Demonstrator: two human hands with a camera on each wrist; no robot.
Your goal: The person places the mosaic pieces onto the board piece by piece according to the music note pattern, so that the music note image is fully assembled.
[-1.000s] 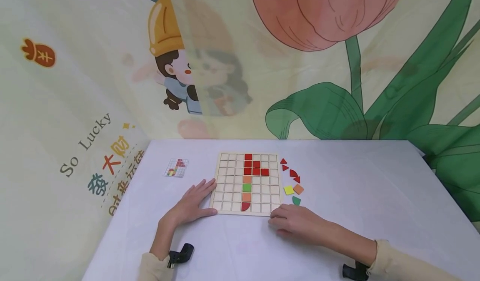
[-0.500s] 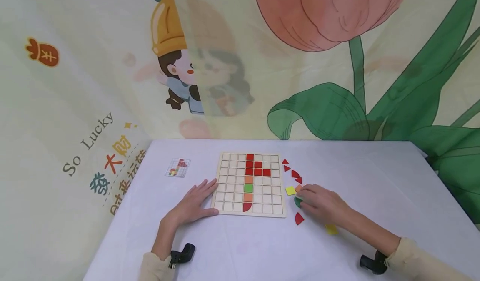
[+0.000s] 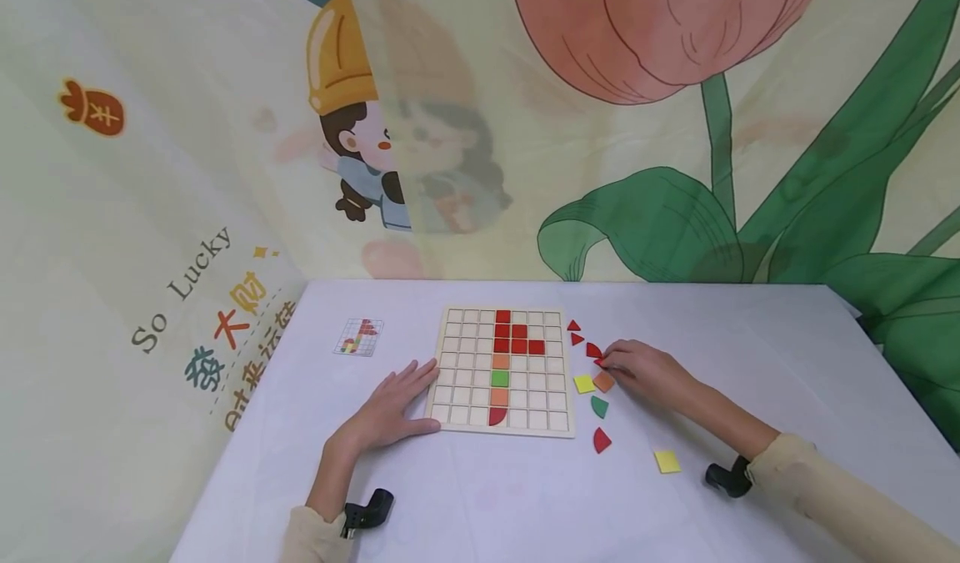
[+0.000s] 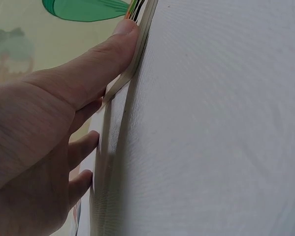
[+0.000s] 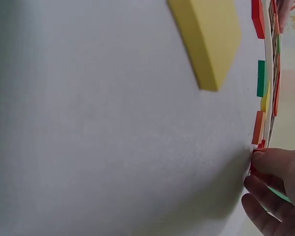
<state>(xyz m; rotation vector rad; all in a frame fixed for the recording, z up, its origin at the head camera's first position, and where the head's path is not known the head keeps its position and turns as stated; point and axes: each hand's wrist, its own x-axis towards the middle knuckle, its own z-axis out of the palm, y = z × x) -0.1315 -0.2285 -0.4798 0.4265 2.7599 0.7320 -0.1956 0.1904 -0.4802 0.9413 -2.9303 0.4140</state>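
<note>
A square wooden grid board (image 3: pixel 457 413) lies on the white table, with red, orange and green pieces set in its cells. My left hand (image 3: pixel 387 407) rests against the board's left edge, fingers spread and thumb at the lower corner. In the left wrist view its thumb (image 4: pixel 113 54) lies along the board's rim. To the right of the board, my right hand (image 3: pixel 647 369) reaches the scattered pieces. Its thumb and fingertips pinch a small red piece (image 5: pixel 256 153), mostly covered by them. Close by lie a red quarter-circle (image 3: pixel 593 349) and an orange square (image 3: pixel 603 381).
Near the right hand are two red triangles (image 3: pixel 575 332), a yellow square (image 3: pixel 583 384) and a green quarter-circle (image 3: pixel 599 406). Closer to me lie a red quarter-circle (image 3: pixel 602 440) and another yellow square (image 3: pixel 667 462). A pattern card (image 3: pixel 358 338) lies left of the board.
My right hand has moved from the board's lower right corner out to the red pieces farther up. The near red quarter-circle and yellow square have come into view. The left hand stays put.
</note>
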